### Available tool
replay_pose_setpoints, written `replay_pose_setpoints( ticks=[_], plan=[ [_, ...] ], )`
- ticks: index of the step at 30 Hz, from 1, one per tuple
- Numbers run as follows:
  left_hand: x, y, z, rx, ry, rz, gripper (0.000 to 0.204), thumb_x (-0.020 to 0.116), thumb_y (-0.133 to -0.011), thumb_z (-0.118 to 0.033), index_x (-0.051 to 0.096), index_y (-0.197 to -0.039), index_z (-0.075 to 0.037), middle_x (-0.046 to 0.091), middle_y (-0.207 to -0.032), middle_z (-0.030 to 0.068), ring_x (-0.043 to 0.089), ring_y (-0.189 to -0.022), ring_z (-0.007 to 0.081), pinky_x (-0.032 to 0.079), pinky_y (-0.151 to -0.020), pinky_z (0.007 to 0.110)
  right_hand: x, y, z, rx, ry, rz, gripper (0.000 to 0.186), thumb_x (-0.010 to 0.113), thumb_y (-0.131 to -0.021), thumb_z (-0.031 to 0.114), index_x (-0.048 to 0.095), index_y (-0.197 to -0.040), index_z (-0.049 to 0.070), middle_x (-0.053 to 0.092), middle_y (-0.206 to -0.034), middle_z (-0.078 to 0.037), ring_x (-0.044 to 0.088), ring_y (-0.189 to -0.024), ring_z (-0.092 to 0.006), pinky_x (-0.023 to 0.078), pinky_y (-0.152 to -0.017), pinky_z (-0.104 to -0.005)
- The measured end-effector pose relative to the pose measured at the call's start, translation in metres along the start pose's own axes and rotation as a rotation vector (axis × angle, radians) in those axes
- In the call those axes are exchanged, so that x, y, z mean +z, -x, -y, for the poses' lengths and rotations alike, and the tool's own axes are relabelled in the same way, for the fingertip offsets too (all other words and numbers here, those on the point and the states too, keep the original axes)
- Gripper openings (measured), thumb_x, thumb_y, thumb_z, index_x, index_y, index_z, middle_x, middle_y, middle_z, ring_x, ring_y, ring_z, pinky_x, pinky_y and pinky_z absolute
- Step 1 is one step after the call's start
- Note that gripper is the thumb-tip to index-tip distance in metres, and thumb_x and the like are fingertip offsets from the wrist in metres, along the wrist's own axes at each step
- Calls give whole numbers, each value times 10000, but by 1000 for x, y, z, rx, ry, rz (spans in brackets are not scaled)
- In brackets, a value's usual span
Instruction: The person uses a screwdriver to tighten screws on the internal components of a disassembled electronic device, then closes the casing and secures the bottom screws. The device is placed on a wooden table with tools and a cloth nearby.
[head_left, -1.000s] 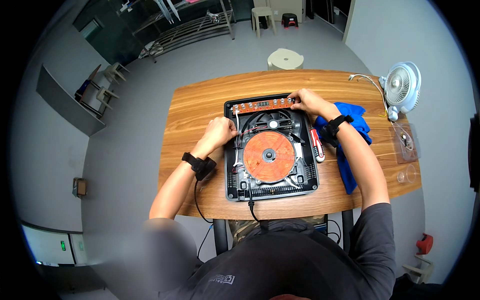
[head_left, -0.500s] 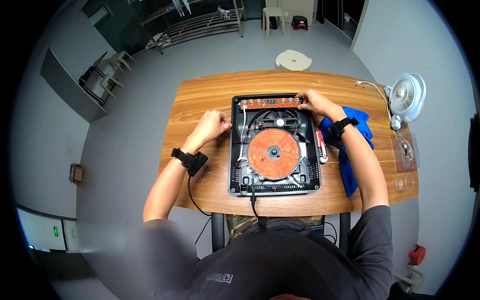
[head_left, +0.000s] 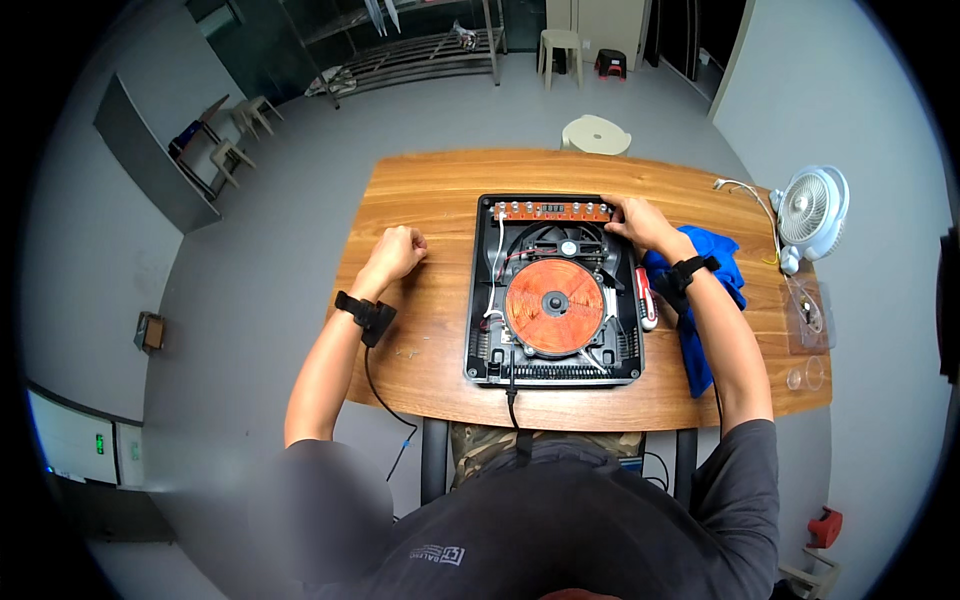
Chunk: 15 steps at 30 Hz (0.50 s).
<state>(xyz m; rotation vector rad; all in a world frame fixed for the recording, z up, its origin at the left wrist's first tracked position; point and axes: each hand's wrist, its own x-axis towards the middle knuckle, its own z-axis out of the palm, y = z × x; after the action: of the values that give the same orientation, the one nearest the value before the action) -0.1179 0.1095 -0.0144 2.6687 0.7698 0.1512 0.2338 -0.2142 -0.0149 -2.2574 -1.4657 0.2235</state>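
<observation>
An induction cooker with its top off lies on the wooden table [head_left: 430,330], its black casing [head_left: 478,290] holding a round copper coil [head_left: 533,312], a fan [head_left: 545,247] and a long orange control board [head_left: 550,212] along the far edge. My right hand [head_left: 642,224] is closed at the far right corner, fingertips on the casing rim beside the board's end. To the left of the cooker, my left hand [head_left: 398,254] hovers over or rests on the table with fingers curled together; whatever they pinch, if anything, is too small to make out.
A red and white screwdriver [head_left: 647,298] lies against the cooker's right side, next to a blue cloth [head_left: 715,262]. On the table's right stand a white fan [head_left: 812,215] and a clear plastic box [head_left: 808,318] with small parts. A black power cord [head_left: 512,393] leaves the cooker's near edge.
My left hand has drawn away from the cooker's left edge, out to the left. The right hand stays at the far right corner. The whole view has shifted slightly.
</observation>
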Motion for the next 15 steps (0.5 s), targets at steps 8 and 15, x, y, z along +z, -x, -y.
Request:
replay_pose_setpoints(
  ticks=[8,15],
  plan=[
    [16,-53,-3,-3,-154,-70,210,751,-860,-139,776,-1016,-1,754,-956,222,728,-934,392,577,-862,454,-15,32,-6,-64,47,-170,480,768,-860,153,609,-1301,50,681,-1134,-163,655,-1089,-363,531,-918,-457],
    [44,-93,0,22,-129,-67,183,670,-879,-61,746,-1013,37,709,-1059,301,686,-1030,455,561,-908,489,-12,66,-3,188,120,-3,283,736,-882,269,622,-942,17,706,-925,-221,685,-910,-428,545,-770,-508]
  ],
)
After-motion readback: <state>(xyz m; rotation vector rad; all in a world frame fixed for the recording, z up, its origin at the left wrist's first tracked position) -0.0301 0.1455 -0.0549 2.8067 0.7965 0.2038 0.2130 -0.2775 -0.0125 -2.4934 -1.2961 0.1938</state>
